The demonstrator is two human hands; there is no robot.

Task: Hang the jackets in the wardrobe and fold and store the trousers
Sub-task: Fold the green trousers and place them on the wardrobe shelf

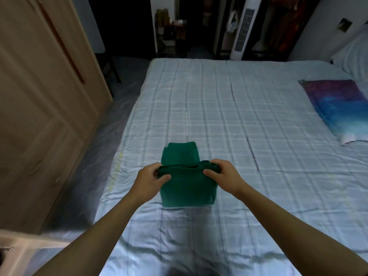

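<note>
Green trousers [187, 188] folded into a compact stack on the bed [249, 116], near its near-left corner, well apart from the far edge. Left hand [148, 181] gripping the left end of the raised top fold, thumb on top and fingers [157, 169] curled under the cloth. Right hand [224, 176] pinching the right end of the same fold, thumb pressed on the near face, fingers wrapped over the far side. Lower layer lying flat toward the far edge. Galaxy-print pillow [336, 108] by the right edge. Wooden wardrobe [45, 108] standing left of the bed. White tower fan [242, 28] beyond the far edge.
</note>
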